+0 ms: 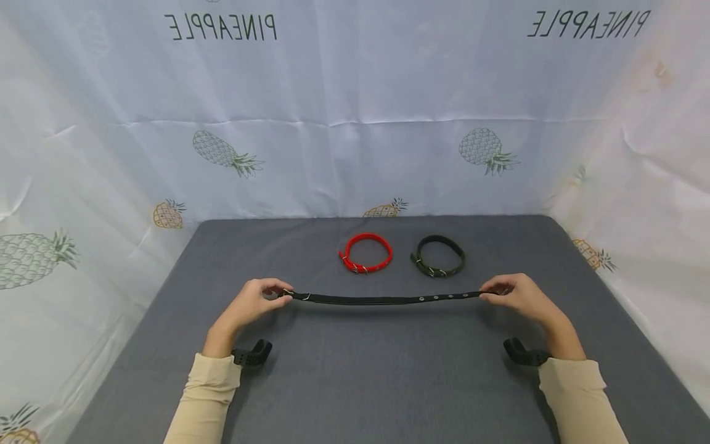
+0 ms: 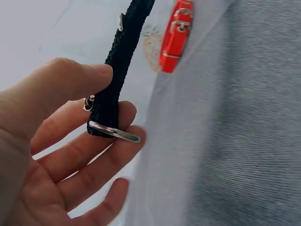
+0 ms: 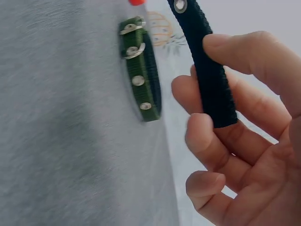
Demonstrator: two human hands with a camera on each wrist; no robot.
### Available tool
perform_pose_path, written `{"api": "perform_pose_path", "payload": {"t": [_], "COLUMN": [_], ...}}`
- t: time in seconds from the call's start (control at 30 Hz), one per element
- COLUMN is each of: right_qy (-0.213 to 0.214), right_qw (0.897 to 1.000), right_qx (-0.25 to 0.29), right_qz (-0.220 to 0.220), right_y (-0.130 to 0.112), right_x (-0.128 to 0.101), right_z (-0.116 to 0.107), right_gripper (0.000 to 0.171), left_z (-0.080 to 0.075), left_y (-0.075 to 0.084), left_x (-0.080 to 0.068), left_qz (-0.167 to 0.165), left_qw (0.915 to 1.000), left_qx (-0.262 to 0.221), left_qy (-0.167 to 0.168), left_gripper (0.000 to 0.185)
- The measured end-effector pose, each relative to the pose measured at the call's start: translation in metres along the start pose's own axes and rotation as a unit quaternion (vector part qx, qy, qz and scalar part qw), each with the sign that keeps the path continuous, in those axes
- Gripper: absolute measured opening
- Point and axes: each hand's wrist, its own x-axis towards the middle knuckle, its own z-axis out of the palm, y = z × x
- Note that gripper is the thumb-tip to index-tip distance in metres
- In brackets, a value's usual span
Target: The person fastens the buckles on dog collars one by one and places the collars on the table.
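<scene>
At 9 o'clock, a person's left hand (image 1: 251, 302) pinches the buckle (image 2: 115, 132) end of a black strap (image 1: 366, 300) sagging slightly above the gray surface (image 1: 377, 376); a red collar (image 1: 377, 267) lies beyond at 12, a green collar (image 1: 424, 267) toward 1; at 3, the right hand (image 1: 520, 299) pinches the tip between its fingers. The step appears to be holding the strap stretched; looping it would call for bringing tip to buckle. The prong is hard to make out; the right wrist view crops the red collar to a sliver.

I hold a black strap (image 1: 360, 300); near the grey tabletop (image 1: 366, 376)'s far edge, a red collar (image 2: 174, 44) and a dark green collar (image 3: 142, 92). My sleeves (image 1: 206, 391) are cream; the white curtain (image 1: 344, 166) has green and orange pineapples (image 1: 214, 148).
</scene>
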Motion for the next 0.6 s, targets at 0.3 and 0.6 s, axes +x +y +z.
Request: {"api": "perform_pose_path", "payload": {"t": [0.3, 0.6], "right_qy": [0.055, 0.099], "right_qw": [0.998, 0.995], "right_qx": [0.016, 0.019], "right_qz": [0.018, 0.006], "right_y": [-0.011, -0.019], "right_x": [0.003, 0.006], "right_z": [-0.012, -0.013], "right_gripper": [0.022, 0.021], "left_z": [-0.007, -0.010], "left_y": [0.007, 0.017], "left_x": [0.003, 0.007], "left_qz": [0.014, 0.017], "left_qw": [0.9990, 0.9979], "left_qx": [-0.042, -0.052], "left_qy": [0.003, 0.035], "left_gripper": [0.017, 0.017]}}
